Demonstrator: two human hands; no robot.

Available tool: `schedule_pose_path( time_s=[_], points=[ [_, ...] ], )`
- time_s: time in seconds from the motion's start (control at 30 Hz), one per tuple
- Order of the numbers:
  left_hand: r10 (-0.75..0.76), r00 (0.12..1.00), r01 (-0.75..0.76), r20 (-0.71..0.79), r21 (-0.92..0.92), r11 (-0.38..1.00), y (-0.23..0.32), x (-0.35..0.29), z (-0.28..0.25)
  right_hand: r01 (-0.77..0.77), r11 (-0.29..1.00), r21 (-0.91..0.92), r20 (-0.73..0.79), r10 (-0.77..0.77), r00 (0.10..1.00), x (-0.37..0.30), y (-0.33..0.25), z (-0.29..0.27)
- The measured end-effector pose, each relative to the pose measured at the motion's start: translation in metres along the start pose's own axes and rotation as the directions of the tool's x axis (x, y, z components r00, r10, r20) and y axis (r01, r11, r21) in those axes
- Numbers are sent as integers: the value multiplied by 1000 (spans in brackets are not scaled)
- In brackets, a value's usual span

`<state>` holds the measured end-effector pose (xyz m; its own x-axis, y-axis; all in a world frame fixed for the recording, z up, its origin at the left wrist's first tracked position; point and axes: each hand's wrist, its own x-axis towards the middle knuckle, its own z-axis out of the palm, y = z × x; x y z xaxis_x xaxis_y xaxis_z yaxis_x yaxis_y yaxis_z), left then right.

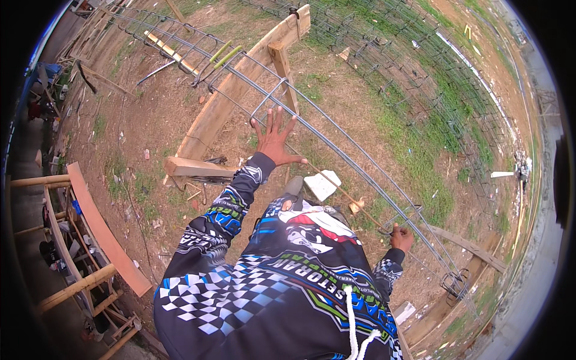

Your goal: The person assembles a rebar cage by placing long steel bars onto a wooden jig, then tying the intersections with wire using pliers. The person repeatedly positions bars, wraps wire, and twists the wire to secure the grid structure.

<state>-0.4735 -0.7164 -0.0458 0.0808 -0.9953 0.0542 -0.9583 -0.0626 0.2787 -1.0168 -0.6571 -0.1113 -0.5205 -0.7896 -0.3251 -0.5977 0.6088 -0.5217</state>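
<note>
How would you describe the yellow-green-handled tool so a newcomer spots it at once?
Find the long steel rebar cage running diagonally across the view. Follow it up and left, past the spread left hand, to just beyond the upright wooden plank. The tool appears to lie there, its two side-by-side yellow-green grips standing out from the grey bars.

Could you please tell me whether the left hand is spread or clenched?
Spread: the left hand has its fingers fanned apart and its thumb stretched out sideways.
</note>
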Motion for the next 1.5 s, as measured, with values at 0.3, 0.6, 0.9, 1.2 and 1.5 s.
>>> schedule_pose_path(
  time_s=[0.3,0.6,0.9,1.2,1.5],
  points=[
    [-31,996,24,88,79,997,-3,13,2,-50,955,291,183,-4,983,-20,-47,-21],
    [-39,995,30,95,93,995,-3,15,7,12,911,413,468,-224,855,-55,-162,58],
    [-12,999,8,50,95,995,-4,15,9,165,907,387,480,-351,804,-118,-288,174],
    [-17,997,11,77,87,996,-1,15,5,119,901,417,429,-311,848,-114,-303,198],
    [-9,989,-11,148,134,991,3,19,4,111,936,333,515,-280,810,-117,-294,178]
  ],
)
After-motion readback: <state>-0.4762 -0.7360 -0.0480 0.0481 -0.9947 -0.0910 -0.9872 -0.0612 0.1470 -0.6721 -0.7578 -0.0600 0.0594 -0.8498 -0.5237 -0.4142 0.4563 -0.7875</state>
